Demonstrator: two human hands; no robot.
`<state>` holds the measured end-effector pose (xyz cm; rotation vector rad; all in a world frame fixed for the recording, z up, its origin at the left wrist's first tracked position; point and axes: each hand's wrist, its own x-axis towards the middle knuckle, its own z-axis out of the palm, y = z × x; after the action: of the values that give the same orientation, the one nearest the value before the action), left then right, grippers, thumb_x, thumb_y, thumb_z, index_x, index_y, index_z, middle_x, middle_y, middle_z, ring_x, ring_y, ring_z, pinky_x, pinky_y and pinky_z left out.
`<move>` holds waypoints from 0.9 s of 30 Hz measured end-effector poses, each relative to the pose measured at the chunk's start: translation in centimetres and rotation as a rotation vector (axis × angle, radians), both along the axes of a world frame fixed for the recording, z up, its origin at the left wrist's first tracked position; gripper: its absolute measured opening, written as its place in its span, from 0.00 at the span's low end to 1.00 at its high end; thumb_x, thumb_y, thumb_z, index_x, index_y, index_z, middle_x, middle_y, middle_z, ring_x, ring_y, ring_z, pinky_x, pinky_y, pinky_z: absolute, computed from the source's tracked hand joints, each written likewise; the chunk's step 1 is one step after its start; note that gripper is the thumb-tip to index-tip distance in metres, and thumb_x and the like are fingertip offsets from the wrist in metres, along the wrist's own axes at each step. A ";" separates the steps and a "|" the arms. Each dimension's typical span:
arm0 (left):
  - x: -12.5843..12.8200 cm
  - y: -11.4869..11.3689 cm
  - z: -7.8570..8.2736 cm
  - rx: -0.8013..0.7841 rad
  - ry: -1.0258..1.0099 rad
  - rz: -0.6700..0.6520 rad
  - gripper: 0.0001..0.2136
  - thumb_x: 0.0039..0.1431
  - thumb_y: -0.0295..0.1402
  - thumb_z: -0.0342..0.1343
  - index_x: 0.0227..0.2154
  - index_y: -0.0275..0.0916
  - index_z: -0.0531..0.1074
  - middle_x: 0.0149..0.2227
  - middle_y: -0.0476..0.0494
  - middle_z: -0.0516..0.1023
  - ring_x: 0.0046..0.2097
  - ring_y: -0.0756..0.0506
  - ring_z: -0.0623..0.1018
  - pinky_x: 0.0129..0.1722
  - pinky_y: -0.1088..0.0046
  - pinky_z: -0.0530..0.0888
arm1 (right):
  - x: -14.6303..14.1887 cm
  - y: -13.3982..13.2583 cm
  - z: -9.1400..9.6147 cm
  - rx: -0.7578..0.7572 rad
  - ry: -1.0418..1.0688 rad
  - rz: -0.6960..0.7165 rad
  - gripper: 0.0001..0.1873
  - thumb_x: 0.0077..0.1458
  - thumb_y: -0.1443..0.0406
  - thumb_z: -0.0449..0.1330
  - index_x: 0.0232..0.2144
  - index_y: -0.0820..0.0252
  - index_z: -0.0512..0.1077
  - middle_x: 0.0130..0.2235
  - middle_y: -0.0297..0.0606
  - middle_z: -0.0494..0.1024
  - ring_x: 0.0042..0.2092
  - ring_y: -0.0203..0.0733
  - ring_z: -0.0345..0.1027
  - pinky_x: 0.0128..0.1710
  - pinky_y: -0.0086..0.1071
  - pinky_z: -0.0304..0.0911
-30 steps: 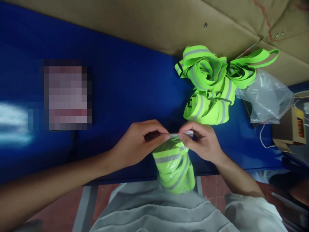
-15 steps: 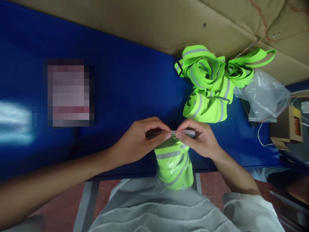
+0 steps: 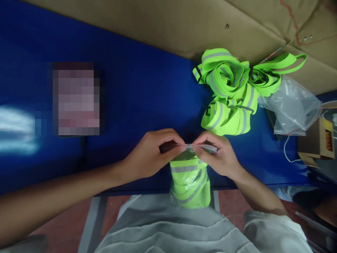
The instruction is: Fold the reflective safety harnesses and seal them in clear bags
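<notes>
A clear plastic bag (image 3: 190, 182) stuffed with a neon green reflective strap hangs over the front edge of the blue table (image 3: 137, 91), resting against my lap. My left hand (image 3: 151, 154) pinches the bag's top strip from the left. My right hand (image 3: 217, 154) pinches the same strip from the right, fingertips nearly meeting at the middle. Both hands are closed on the bag's mouth. Just beyond my right hand lies a pile of loose neon green reflective straps (image 3: 231, 91) with grey stripes.
Empty clear plastic bags (image 3: 293, 107) lie to the right of the pile. A small cardboard box (image 3: 317, 140) and a white cord (image 3: 286, 151) sit at the far right. A blurred rectangular object (image 3: 76, 100) lies on the left. Brown cardboard (image 3: 184, 24) runs behind the table.
My hands have kept their pinch on the bag's top strip, shifting only slightly. The bag and pile stay in place.
</notes>
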<state>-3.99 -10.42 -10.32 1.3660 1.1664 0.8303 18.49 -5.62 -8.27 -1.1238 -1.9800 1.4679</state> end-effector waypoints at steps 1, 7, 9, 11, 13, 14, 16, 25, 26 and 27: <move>0.0 0.0 0.0 0.003 0.008 -0.004 0.07 0.66 0.35 0.61 0.35 0.38 0.80 0.34 0.48 0.78 0.33 0.52 0.74 0.31 0.78 0.67 | 0.0 0.0 -0.1 -0.001 0.003 -0.004 0.03 0.61 0.67 0.65 0.34 0.60 0.77 0.26 0.29 0.75 0.24 0.28 0.60 0.23 0.24 0.55; 0.2 0.2 -0.1 0.004 0.040 -0.002 0.07 0.67 0.35 0.61 0.36 0.39 0.81 0.35 0.48 0.79 0.35 0.51 0.76 0.33 0.77 0.68 | -0.2 0.2 -0.1 -0.072 0.001 0.052 0.02 0.61 0.66 0.66 0.36 0.60 0.77 0.31 0.31 0.78 0.28 0.29 0.66 0.26 0.24 0.59; 0.2 0.3 0.0 -0.003 0.055 -0.012 0.07 0.67 0.35 0.61 0.36 0.40 0.81 0.35 0.48 0.80 0.34 0.51 0.76 0.32 0.77 0.68 | -0.2 0.2 0.0 -0.052 0.005 0.067 0.03 0.62 0.65 0.66 0.36 0.60 0.77 0.32 0.31 0.79 0.29 0.30 0.68 0.28 0.25 0.61; 0.1 0.3 0.2 -0.017 0.058 -0.030 0.07 0.67 0.36 0.61 0.36 0.40 0.82 0.36 0.47 0.80 0.35 0.50 0.77 0.32 0.77 0.69 | -0.1 0.1 0.2 -0.003 0.005 0.067 0.04 0.63 0.65 0.66 0.35 0.59 0.77 0.31 0.32 0.79 0.30 0.31 0.69 0.29 0.26 0.63; -0.1 0.4 0.4 -0.023 0.039 -0.045 0.07 0.66 0.37 0.61 0.39 0.41 0.82 0.38 0.47 0.81 0.37 0.50 0.78 0.34 0.77 0.71 | 0.3 0.1 0.4 0.040 -0.001 0.045 0.04 0.63 0.64 0.66 0.35 0.59 0.77 0.31 0.32 0.79 0.30 0.32 0.70 0.29 0.27 0.64; -0.2 0.5 0.6 -0.023 0.019 -0.043 0.07 0.67 0.37 0.61 0.40 0.41 0.82 0.39 0.46 0.81 0.38 0.49 0.79 0.35 0.77 0.72 | 0.6 0.2 0.6 0.055 -0.004 0.026 0.04 0.63 0.64 0.66 0.35 0.58 0.77 0.31 0.32 0.78 0.29 0.32 0.69 0.29 0.27 0.64; -0.4 0.6 0.8 -0.025 -0.031 -0.027 0.08 0.67 0.37 0.60 0.41 0.40 0.81 0.39 0.46 0.81 0.39 0.49 0.79 0.36 0.76 0.73 | 1.1 0.4 0.8 0.061 -0.010 -0.015 0.04 0.63 0.63 0.66 0.36 0.58 0.77 0.30 0.32 0.78 0.28 0.32 0.68 0.27 0.27 0.62; 0.0 -0.1 0.1 0.115 0.053 -0.040 0.06 0.68 0.30 0.60 0.36 0.37 0.80 0.36 0.47 0.79 0.35 0.52 0.78 0.36 0.78 0.72 | 1.8 1.2 1.5 0.187 -0.142 0.236 0.08 0.68 0.65 0.63 0.49 0.55 0.77 0.47 0.36 0.82 0.48 0.38 0.77 0.49 0.32 0.69; 0.1 -0.2 0.0 0.136 0.068 -0.052 0.06 0.68 0.30 0.59 0.35 0.36 0.79 0.36 0.47 0.79 0.35 0.52 0.78 0.36 0.78 0.71 | 1.7 1.3 1.5 0.180 -0.152 0.239 0.06 0.67 0.65 0.64 0.46 0.55 0.78 0.44 0.35 0.82 0.45 0.37 0.77 0.46 0.30 0.69; 0.1 -0.3 -0.1 0.152 0.080 -0.061 0.06 0.68 0.29 0.59 0.35 0.36 0.79 0.36 0.47 0.79 0.35 0.52 0.77 0.35 0.78 0.71 | 1.6 1.3 1.4 0.167 -0.161 0.237 0.04 0.67 0.64 0.65 0.43 0.56 0.78 0.41 0.34 0.82 0.41 0.36 0.76 0.42 0.29 0.68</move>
<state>-3.84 -10.72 -10.40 1.5642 1.1362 0.8408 20.06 -4.36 -6.85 -0.9898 -2.3679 1.3268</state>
